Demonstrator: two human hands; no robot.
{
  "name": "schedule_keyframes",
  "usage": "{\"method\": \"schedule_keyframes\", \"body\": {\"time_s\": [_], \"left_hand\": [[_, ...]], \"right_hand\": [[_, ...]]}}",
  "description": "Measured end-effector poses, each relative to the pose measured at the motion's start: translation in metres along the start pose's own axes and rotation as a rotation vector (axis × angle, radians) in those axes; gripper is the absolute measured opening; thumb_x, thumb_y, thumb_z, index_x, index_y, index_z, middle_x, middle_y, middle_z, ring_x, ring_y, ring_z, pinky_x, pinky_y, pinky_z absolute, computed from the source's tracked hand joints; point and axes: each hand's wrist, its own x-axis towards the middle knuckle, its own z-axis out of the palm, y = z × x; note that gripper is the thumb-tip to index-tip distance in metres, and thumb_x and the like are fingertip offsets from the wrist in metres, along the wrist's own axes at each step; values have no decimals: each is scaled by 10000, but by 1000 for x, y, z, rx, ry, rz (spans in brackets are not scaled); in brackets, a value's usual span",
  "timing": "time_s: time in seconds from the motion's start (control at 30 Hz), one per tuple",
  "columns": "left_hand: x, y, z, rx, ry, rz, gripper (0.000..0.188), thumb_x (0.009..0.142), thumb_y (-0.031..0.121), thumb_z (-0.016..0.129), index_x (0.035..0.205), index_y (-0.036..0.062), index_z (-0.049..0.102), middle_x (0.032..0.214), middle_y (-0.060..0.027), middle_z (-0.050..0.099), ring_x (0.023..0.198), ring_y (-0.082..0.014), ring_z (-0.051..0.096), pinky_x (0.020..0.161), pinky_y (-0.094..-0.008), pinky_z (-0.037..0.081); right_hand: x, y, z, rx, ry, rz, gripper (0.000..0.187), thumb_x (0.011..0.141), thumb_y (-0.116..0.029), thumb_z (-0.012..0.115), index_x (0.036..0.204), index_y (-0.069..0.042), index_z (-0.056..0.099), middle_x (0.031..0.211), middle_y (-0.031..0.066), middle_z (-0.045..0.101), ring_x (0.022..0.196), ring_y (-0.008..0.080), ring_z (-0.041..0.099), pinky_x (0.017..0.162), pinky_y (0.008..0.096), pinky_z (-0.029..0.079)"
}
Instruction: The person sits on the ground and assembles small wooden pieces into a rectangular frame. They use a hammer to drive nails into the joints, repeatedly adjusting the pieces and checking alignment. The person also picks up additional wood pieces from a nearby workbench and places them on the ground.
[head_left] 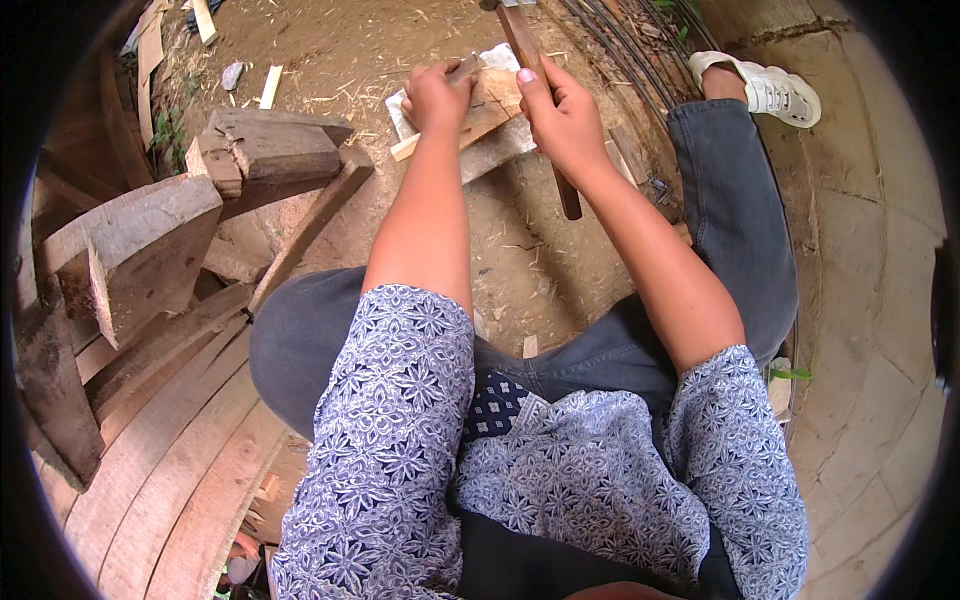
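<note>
My right hand (pixel 562 120) is wrapped round the wooden handle of a hammer (pixel 570 195), with the thumb laid along it. The hammer's head is at the top edge of the view, partly cut off. To its left, my left hand (pixel 436 98) is closed on a narrow grey chisel-like tool (pixel 466 68), mostly hidden by the fingers. Under and beside that hand, a light brown wooden piece (pixel 498 90) lies on a pale block (pixel 502 153) on the ground. The end of a thin pale wood strip (pixel 405 149) shows below my left wrist.
Rough timber blocks (pixel 275 150) and a thick curved wood piece (pixel 150 240) are piled at the left, above long planks (pixel 190 490). Wood chips litter the dirt floor (pixel 340 50). Dark rods (pixel 630 50) run along a concrete edge (pixel 850 250) at the right, beside my white shoe (pixel 780 92).
</note>
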Motion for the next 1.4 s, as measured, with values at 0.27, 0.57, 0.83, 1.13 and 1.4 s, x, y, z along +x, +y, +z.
{"method": "schedule_keyframes", "body": {"time_s": [0.27, 0.57, 0.83, 1.13, 1.4], "left_hand": [[2, -2, 1, 53, 50, 93, 379, 752, 354, 842, 1106, 240, 768, 1142, -56, 688, 1109, -269, 630, 967, -442, 444], [-1, -4, 4, 67, 57, 78, 357, 742, 333, 843, 1085, 260, 776, 1137, -62, 684, 1124, -278, 627, 958, -442, 442], [2, 8, 1, 36, -37, -45, 337, 767, 301, 850, 1093, 275, 770, 1197, -32, 615, 1240, -236, 495, 1073, -422, 322], [0, 9, -1, 32, -32, -40, 319, 779, 290, 841, 1089, 292, 769, 1198, -17, 618, 1241, -236, 497, 1072, -416, 319], [-4, 7, -6, 5, -52, -49, 315, 780, 302, 831, 1089, 298, 767, 1190, -10, 613, 1230, -227, 502, 1065, -397, 324]], "right_hand": [[-1, -12, 6, -85, -66, 15, 380, 993, -275, 578, 1333, -114, 626, 877, 73, 694, 779, 110, 601, 750, 286, 491], [-3, -2, 12, -296, -54, 113, 410, 975, -316, 565, 1342, -139, 616, 958, 192, 720, 867, 336, 700, 802, 394, 527], [4, 11, 10, -397, -71, -8, 403, 973, -292, 578, 1321, -96, 625, 985, 194, 724, 847, 332, 694, 803, 388, 525], [9, 0, 14, -451, -60, -21, 409, 957, -316, 573, 1284, -79, 637, 1002, 202, 722, 932, 350, 697, 824, 400, 525], [10, -15, 17, -247, -26, -87, 384, 956, -316, 574, 1240, -73, 660, 986, 208, 721, 939, 356, 697, 836, 409, 526]]}}
